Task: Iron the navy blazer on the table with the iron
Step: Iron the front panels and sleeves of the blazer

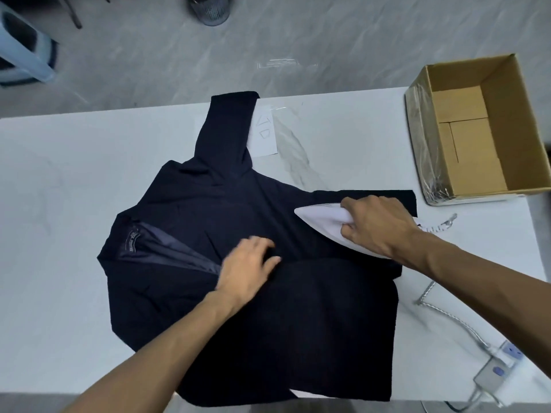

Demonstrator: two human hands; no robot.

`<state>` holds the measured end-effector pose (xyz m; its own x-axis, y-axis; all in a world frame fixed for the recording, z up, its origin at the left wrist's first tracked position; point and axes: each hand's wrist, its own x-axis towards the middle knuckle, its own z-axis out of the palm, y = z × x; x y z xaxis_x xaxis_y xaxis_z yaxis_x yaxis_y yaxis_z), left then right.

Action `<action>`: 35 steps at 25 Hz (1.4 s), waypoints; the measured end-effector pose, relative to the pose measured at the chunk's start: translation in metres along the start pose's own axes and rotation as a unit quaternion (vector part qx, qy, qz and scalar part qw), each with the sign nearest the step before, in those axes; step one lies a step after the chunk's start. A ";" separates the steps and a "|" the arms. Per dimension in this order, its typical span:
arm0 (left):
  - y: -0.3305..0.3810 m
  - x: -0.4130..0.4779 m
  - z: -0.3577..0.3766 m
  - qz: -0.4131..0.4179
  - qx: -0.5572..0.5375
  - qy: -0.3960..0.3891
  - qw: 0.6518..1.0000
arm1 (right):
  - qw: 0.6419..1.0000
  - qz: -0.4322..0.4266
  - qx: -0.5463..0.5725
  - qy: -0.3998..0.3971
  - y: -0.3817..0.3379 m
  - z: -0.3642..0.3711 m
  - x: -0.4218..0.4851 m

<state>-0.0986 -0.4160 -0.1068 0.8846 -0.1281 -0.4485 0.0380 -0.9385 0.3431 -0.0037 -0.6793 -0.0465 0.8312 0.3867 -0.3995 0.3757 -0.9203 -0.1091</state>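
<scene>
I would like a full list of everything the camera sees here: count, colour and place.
table: one, white marbled, under the blazer.
navy blazer: one, navy, spread on the table.
iron: one, white, on the blazer's right side.
cord: one, pale, on the table's right.
power strip: one, white, near right corner.
cardboard box: one, brown, far right corner.
paper sheet: one, white, beside the far sleeve.
bin: one, dark, floor beyond table.
stool: one, blue, floor far left.
left hand: one, flat on the blazer.
right hand: one, grips the iron.

An open cardboard box sits far right, a white paper far centre, a power strip near right.
</scene>
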 end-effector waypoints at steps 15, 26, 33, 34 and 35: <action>-0.118 -0.017 -0.044 -0.070 0.193 -0.171 0.964 | 0.990 -0.123 -0.054 -0.031 -0.096 0.030 0.028; -0.145 0.074 -0.109 -0.147 -0.133 0.160 0.967 | 0.990 -0.073 0.035 -0.119 -0.118 0.000 0.089; -0.167 0.166 -0.137 -0.229 -0.232 -0.033 0.945 | 0.756 0.222 0.615 -0.025 -0.158 -0.034 0.275; -0.170 0.171 -0.136 -0.226 -0.262 -0.036 0.937 | 0.721 0.242 0.648 -0.025 -0.162 -0.029 0.288; -0.172 0.172 -0.136 -0.217 -0.304 -0.038 0.927 | 0.692 0.261 0.672 -0.022 -0.165 -0.024 0.297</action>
<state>0.1103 -0.2333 -0.1304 0.6897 0.1755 -0.7025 0.6584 -0.5559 0.5075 0.1908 -0.4117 -0.1252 0.6846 0.0055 -0.7289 -0.7179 -0.1685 -0.6755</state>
